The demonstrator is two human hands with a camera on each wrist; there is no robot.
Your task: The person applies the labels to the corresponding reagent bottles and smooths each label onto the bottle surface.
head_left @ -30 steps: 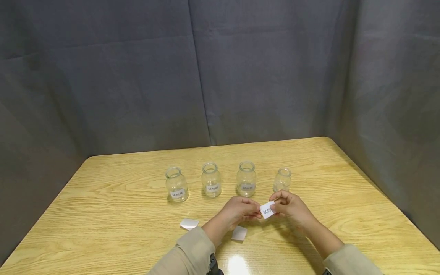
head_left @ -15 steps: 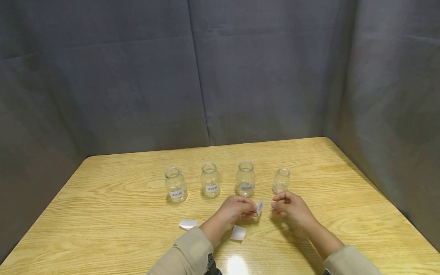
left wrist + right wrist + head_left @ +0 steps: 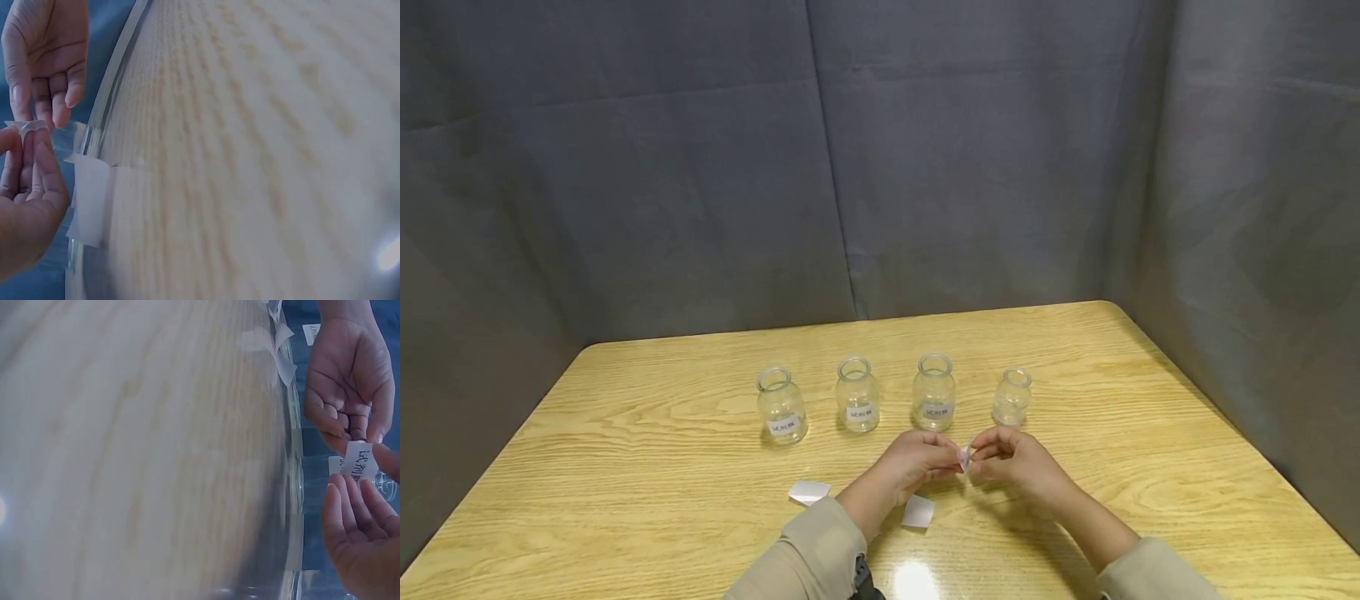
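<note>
My left hand (image 3: pixel 916 463) pinches a small white label (image 3: pixel 966 457) between thumb and fingers, above the table in front of the jars. Seen edge-on from the head, the label shows dark handwriting in the right wrist view, and looks bent in the left wrist view. The thumb and fingers of my right hand (image 3: pixel 1017 467) take its other edge. Behind the right hand stands the smallest glass jar (image 3: pixel 1012 398), with no written label showing. Three larger jars, the left one (image 3: pixel 782 404), the middle one (image 3: pixel 857 393) and the right one (image 3: pixel 934 390), each bear a handwritten label.
A creased white paper piece (image 3: pixel 809 492) lies left of the left forearm, and a second paper piece (image 3: pixel 918 512) lies just right of it. The wooden table (image 3: pixel 647 450) reaches back to a grey curtain (image 3: pixel 700 200).
The label has turned from facing the camera to edge-on in my left hand. My right hand let go of it, drew off a little, then came back left to its edge.
</note>
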